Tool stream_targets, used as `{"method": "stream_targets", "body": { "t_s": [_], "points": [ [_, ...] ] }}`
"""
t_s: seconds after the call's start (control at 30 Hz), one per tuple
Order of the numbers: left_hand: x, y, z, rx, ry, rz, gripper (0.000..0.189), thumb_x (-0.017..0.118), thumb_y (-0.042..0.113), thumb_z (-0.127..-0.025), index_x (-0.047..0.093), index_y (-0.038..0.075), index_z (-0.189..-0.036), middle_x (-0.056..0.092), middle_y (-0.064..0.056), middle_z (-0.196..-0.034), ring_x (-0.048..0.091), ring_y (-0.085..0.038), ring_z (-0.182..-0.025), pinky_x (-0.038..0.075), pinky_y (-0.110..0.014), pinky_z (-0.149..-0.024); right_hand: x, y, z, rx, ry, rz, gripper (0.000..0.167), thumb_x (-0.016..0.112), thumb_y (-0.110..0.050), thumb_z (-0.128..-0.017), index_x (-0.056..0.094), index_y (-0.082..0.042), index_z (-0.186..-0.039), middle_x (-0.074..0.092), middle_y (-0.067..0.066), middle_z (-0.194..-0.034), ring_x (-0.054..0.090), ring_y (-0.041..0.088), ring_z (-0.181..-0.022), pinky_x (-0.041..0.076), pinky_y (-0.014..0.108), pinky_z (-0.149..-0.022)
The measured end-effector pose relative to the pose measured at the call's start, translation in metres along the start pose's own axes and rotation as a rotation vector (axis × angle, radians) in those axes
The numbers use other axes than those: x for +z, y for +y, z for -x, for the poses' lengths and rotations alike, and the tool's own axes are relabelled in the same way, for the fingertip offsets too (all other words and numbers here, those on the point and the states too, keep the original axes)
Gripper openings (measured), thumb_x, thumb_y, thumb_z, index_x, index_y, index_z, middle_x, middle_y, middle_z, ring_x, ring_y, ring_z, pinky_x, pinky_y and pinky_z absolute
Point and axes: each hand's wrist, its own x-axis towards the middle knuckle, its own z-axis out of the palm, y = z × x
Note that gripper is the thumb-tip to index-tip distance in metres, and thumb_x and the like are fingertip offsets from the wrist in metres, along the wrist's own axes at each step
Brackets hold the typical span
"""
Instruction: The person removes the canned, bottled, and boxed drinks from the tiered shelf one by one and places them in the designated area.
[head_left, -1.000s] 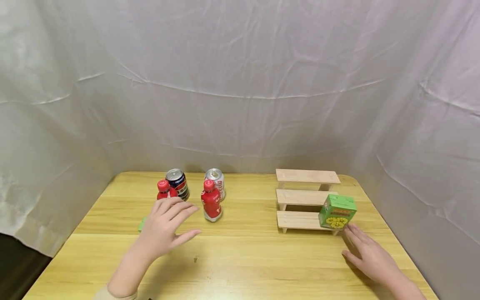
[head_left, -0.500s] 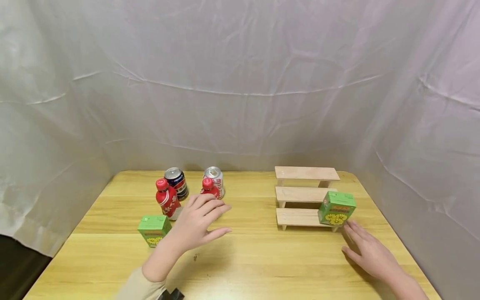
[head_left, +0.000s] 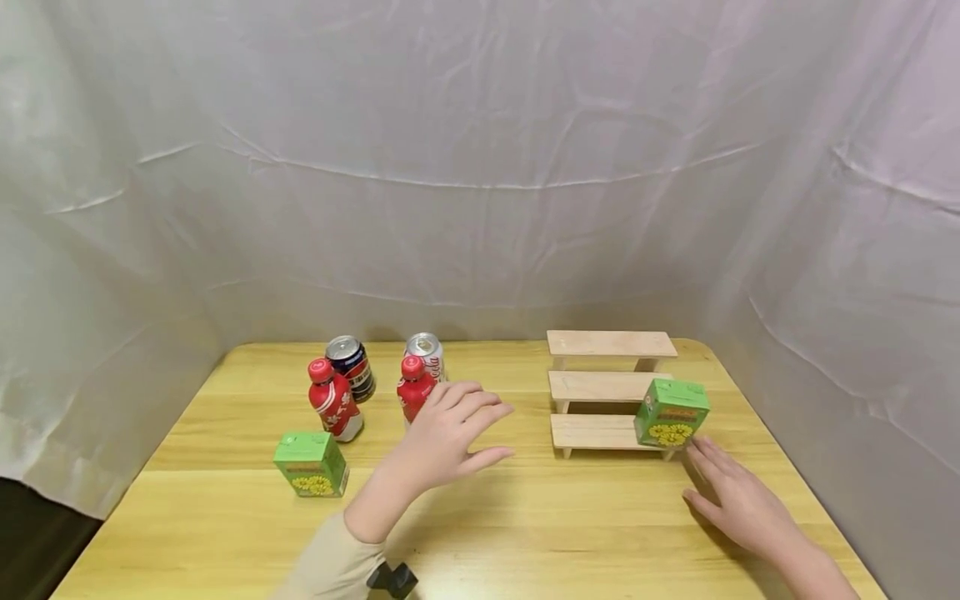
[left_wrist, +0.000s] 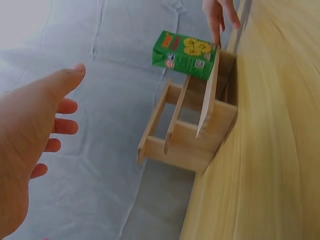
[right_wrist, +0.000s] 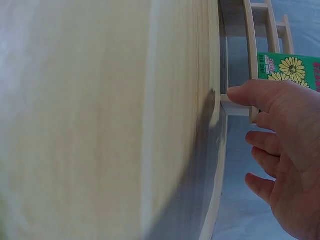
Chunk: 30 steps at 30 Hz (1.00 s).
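My left hand point(head_left: 446, 437) hovers over the middle of the table, fingers extended and nothing in its grasp. In the head view it overlaps the lower part of a red bottle point(head_left: 414, 387). My right hand point(head_left: 742, 504) is beside the front right corner of a three-step wooden shelf point(head_left: 592, 432), fingers relaxed, its fingertips just below a green drink carton point(head_left: 672, 413) with yellow flowers. That carton stands upright at the right end of the lowest step. The left wrist view shows the same carton point(left_wrist: 182, 55) on the shelf and my bare left palm.
On the table's left stand a second green carton point(head_left: 311, 467), another red bottle point(head_left: 335, 404) and a dark can point(head_left: 351, 367). A silver-white cola can point(head_left: 427, 354) is behind the nearer bottle. Grey cloth point(head_left: 480, 242) encloses the back and sides of the table.
My left hand has swept right from the left-hand bottle and carton, uncovering both, and now hides part of the other bottle. My right hand and the shelf carton stay put.
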Motion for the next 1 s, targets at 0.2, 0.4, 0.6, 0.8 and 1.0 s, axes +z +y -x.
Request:
{"method": "stream_targets", "body": {
  "t_s": [0.2,0.4,0.6,0.8,1.0],
  "points": [
    [0.014,0.008,-0.013,-0.011,-0.027,-0.007,0.052,0.068,0.056,-0.083,0.067,0.019,-0.120,0.068,0.003,-0.113,0.057,-0.020,-0.111,0.044,-0.034,-0.092,0.001,0.001,-0.001,-0.008,0.013,0.012,0.067,0.073,-0.031,-0.085,0.050,0.005,-0.137,0.045,0.028,-0.144,0.047,0.046,-0.128,0.037,0.059,-0.103],
    [0.027,0.015,-0.029,-0.018,-0.073,-0.015,0.053,0.066,0.058,-0.083,0.066,0.020,-0.121,0.067,0.003,-0.115,0.056,-0.018,-0.113,0.043,-0.034,-0.094,0.000,0.000,-0.001,0.000,0.002,0.003,0.068,0.072,-0.031,-0.086,0.049,0.005,-0.138,0.043,0.028,-0.146,0.046,0.047,-0.129,0.037,0.059,-0.103],
    [0.040,0.020,-0.043,-0.043,-0.131,-0.004,0.053,0.061,0.061,-0.085,0.064,0.025,-0.123,0.065,0.006,-0.119,0.054,-0.017,-0.118,0.041,-0.033,-0.098,0.001,0.000,-0.001,0.002,-0.014,-0.003,0.067,0.072,-0.031,-0.086,0.049,0.006,-0.138,0.043,0.029,-0.145,0.045,0.047,-0.130,0.038,0.060,-0.101],
    [0.048,0.025,-0.056,-0.084,-0.187,0.046,0.052,0.060,0.060,-0.087,0.061,0.027,-0.127,0.063,0.006,-0.124,0.052,-0.016,-0.120,0.039,-0.034,-0.101,0.001,-0.001,0.000,0.003,-0.016,-0.003,0.066,0.071,-0.030,-0.087,0.048,0.005,-0.138,0.043,0.029,-0.145,0.045,0.047,-0.130,0.034,0.058,-0.106],
    [0.057,0.030,-0.067,-0.122,-0.207,0.064,0.053,0.059,0.060,-0.088,0.060,0.027,-0.129,0.062,0.006,-0.125,0.051,-0.017,-0.122,0.039,-0.035,-0.102,0.000,0.000,-0.001,0.005,-0.005,0.007,0.066,0.074,-0.028,-0.085,0.050,0.005,-0.137,0.044,0.028,-0.145,0.046,0.047,-0.129,0.038,0.060,-0.101]
  ]
}}
